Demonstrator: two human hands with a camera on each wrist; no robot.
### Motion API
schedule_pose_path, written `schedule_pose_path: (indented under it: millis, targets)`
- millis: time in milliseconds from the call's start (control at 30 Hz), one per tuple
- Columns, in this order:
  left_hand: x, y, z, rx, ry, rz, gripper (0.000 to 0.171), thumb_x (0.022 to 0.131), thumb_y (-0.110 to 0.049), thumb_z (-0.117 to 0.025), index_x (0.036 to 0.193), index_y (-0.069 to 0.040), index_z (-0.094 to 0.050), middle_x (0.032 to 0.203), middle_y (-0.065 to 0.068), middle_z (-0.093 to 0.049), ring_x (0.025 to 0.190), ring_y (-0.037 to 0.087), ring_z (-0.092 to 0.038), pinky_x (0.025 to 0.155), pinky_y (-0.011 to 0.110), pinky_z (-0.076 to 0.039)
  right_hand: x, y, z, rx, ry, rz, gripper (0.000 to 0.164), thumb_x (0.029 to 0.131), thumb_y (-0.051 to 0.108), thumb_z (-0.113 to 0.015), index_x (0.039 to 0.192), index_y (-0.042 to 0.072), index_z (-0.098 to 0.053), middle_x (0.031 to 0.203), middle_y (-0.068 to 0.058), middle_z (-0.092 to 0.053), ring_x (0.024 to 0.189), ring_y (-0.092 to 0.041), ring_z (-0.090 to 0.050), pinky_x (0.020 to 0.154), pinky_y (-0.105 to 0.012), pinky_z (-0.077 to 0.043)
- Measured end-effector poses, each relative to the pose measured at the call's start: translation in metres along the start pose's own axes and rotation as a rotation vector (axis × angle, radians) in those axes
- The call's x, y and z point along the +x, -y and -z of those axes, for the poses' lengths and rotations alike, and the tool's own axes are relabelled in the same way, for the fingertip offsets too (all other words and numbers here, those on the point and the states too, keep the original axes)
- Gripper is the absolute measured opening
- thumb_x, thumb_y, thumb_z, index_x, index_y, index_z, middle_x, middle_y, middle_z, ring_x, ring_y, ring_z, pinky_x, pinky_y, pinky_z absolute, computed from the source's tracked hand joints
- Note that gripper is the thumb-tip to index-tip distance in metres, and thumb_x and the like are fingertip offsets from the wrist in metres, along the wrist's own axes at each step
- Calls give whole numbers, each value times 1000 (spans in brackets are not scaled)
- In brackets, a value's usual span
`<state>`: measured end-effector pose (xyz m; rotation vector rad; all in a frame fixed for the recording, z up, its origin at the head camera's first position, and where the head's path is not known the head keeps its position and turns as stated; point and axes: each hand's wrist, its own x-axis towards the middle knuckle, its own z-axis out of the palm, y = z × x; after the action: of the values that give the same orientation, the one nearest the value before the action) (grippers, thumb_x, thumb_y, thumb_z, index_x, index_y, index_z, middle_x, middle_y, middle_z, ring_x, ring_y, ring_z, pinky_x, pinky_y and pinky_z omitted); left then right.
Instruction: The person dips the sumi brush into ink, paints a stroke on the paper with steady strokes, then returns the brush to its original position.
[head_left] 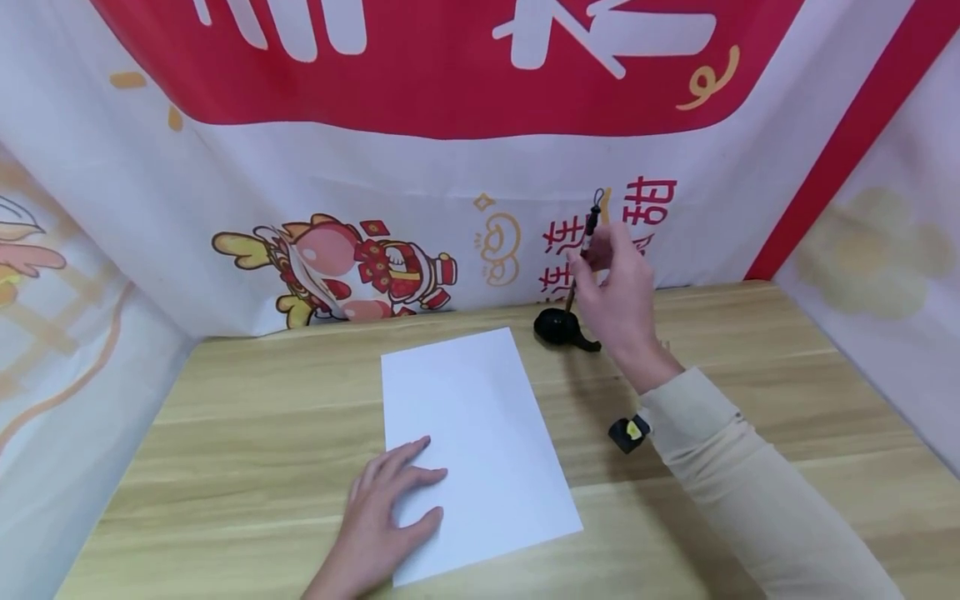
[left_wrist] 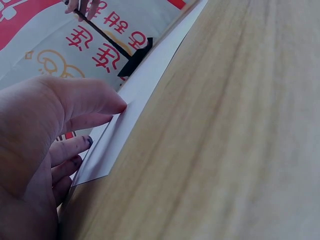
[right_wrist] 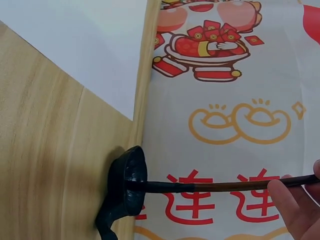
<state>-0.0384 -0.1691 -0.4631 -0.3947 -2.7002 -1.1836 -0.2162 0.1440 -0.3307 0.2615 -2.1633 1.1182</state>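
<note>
A blank white sheet of paper (head_left: 472,433) lies on the wooden table, slightly turned. My left hand (head_left: 382,508) rests on its lower left edge, fingers spread and relaxed; dark smudges mark some fingertips (left_wrist: 89,142). Up at the back right, my right hand (head_left: 618,287) pinches a writing brush (right_wrist: 225,187) with a dark handle and a hanging loop on top. The brush stands nearly upright, its tip down inside a small black ink dish (head_left: 557,326) with a curved spout-like handle. The bristles are hidden within the dish (right_wrist: 127,182).
A small black object with a yellow patch (head_left: 628,433) sits on the table (head_left: 262,467) beside the right sleeve (head_left: 750,475). A printed cloth (head_left: 420,167) with red characters and cartoon figures hangs behind the table's back edge and along both sides.
</note>
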Motion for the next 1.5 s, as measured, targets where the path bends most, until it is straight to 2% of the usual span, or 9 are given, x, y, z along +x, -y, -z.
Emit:
schedule_pose_path:
  millis: [167, 433, 667, 800, 933, 1200, 1367, 1500]
  targets:
    - [2, 1, 1, 14, 5, -18, 43, 81, -16, -90, 117, -37, -80, 159, -6, -60, 145, 30, -49, 115, 64, -28, 3, -1, 2, 7, -69, 29, 27, 105, 13, -70, 122, -4, -58, 102, -18, -69, 92, -27, -70, 75, -19, -48]
    - [4, 2, 2, 20, 10, -37, 43, 80, -13, -90, 118, -32, -81, 159, -1, -60, 143, 32, -50, 114, 61, -29, -1, -6, 4, 9, -113, 13, 27, 106, 15, -68, 122, -4, -58, 103, -19, -69, 93, -26, -69, 71, -17, -45]
    - [3, 0, 3, 9, 15, -22, 42, 81, -13, -90, 117, -32, -81, 159, -2, -60, 143, 31, -50, 114, 62, -29, -5, -9, 8, -13, -91, 56, 27, 106, 15, -68, 122, -6, -58, 104, -20, -71, 94, -29, -73, 70, -14, -46]
    - [3, 0, 3, 9, 23, -15, 42, 81, -15, -90, 118, -33, -80, 159, -3, -60, 143, 30, -50, 114, 62, -30, -2, -8, 11, 25, -123, 69, 25, 105, 7, -68, 121, -8, -57, 102, -21, -70, 92, -29, -72, 70, -11, -46]
    - [3, 1, 3, 10, 20, -11, 43, 81, -14, -90, 118, -34, -80, 159, -3, -60, 143, 30, -50, 114, 61, -31, 0, -8, 10, 44, -152, 102, 27, 104, 8, -70, 118, -10, -57, 101, -24, -69, 89, -30, -70, 70, -12, -47]
    - [2, 2, 1, 4, 30, 8, 44, 81, -16, -90, 118, -36, -80, 160, -5, -59, 144, 30, -49, 114, 60, -31, -5, -15, 7, -14, -96, 59, 26, 105, 11, -69, 122, -6, -58, 105, -20, -71, 94, -29, -73, 70, -13, -45]
    - [3, 1, 2, 7, 32, 11, 43, 82, -16, -90, 118, -36, -80, 160, -5, -59, 145, 30, -49, 114, 62, -31, 2, -13, 14, 16, -155, 62, 24, 106, 9, -67, 119, -8, -57, 105, -21, -69, 95, -28, -71, 70, -10, -46]
    - [3, 1, 3, 10, 28, 6, 42, 82, -15, -90, 118, -34, -80, 159, -4, -60, 144, 31, -50, 114, 61, -30, 4, -10, 11, 33, -176, 76, 26, 105, 11, -69, 117, -9, -59, 102, -21, -69, 91, -27, -71, 68, -10, -46]
